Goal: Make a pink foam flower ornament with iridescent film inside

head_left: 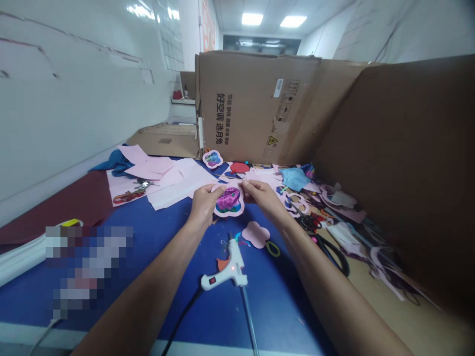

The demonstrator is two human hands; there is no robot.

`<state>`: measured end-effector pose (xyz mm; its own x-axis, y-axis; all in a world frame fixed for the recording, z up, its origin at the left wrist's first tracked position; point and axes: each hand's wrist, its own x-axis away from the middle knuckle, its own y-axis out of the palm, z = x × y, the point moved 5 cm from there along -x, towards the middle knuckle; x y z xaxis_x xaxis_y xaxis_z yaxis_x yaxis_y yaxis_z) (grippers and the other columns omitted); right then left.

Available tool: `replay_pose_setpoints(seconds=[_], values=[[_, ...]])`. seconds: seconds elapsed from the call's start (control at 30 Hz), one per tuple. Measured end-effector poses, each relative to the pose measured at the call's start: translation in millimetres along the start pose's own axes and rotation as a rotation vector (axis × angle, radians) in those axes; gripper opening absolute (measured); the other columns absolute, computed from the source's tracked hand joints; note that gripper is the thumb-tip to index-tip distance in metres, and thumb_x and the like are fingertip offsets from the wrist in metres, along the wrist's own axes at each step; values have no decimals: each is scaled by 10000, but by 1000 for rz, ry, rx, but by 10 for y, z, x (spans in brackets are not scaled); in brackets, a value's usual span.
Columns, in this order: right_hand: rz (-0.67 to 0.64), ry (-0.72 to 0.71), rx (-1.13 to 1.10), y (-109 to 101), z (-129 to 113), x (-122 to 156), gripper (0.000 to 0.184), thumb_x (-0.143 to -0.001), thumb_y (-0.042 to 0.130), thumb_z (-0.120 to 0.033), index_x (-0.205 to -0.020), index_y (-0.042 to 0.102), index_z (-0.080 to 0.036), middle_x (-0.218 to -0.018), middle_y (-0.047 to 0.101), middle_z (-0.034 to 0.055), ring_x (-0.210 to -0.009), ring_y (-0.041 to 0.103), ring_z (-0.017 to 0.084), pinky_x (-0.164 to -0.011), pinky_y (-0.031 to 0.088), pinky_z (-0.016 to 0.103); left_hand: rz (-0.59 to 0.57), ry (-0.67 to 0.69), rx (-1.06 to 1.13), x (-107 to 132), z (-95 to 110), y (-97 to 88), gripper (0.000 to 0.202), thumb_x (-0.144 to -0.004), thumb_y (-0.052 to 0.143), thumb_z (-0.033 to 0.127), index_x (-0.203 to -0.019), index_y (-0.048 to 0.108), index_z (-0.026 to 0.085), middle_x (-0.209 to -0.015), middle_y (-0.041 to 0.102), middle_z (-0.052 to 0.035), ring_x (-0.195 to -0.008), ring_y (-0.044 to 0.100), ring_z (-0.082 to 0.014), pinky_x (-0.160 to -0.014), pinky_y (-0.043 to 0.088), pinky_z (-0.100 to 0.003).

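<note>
**A:** Please tell me, what lies at the far left of the counter?

**B:** At the left there is a flat dark red sheet (63, 207) beside the blue counter top (166, 257). Further to the right, in the upper left part, lies a crumpled blue cloth (115, 163), and next to it are wide pale pink paper sheets (174, 185). A small pair of scissors (143, 187) rests on the paper.

**A:** And where are the hands?

**B:** The left hand (203, 205) is near the centre of the frame. Its fingers (217, 190) pinch the upper left edge of a flower-shaped pink paper piece with a purple and teal pattern (229, 201). The right hand (261, 195) is just beside it, and its fingers (247, 184) pinch the upper right edge of the same piece. So this piece is held between both hands, at the centre.

**A:** What is close below them?

**B:** Toward the bottom centre, a white glue gun (226, 267) lies on the counter, with a black cord (181, 316). Just right of it is a plain pink flower-shaped paper cutout (256, 234).

**A:** And further right?

**B:** A light blue face mask (295, 178) lies right of the hands, and black-handled scissors (334, 254) lie lower down. Behind everything, at the upper centre, stands a large brown cardboard box (256, 109).
</note>
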<state>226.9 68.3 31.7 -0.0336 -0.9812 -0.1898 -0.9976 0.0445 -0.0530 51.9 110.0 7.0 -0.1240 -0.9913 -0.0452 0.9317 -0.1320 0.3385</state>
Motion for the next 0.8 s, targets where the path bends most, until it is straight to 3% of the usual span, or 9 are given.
replay_pose_setpoints(seconds=[0.13, 0.27, 0.8], values=[[-39, -1, 8, 41, 26, -20, 560, -737, 847, -724, -731, 649, -201, -668, 576, -27, -614, 483, 128, -628, 428, 291, 18, 2, 31, 0, 12, -8, 355, -577, 929, 402, -777, 787, 145, -701, 758, -53, -606, 663, -191, -611, 533, -301], [-40, 15, -26, 41, 69, -38, 581, -654, 904, -714, -720, 649, -196, -663, 588, -27, -609, 481, 122, -611, 403, 285, 6, -27, 20, 29, 22, 13, 347, -590, 927, 413, -741, 759, 149, -620, 714, -40, -501, 600, -170, -518, 470, -284], [3, 38, -22, 10, 80, 66, 566, -728, 851, -718, -694, 621, -202, -661, 569, -32, -609, 469, 121, -617, 404, 284, -10, -9, 47, 31, 18, 51, 370, -571, 948, 422, -747, 784, 141, -716, 769, -62, -611, 668, -190, -630, 527, -302]])
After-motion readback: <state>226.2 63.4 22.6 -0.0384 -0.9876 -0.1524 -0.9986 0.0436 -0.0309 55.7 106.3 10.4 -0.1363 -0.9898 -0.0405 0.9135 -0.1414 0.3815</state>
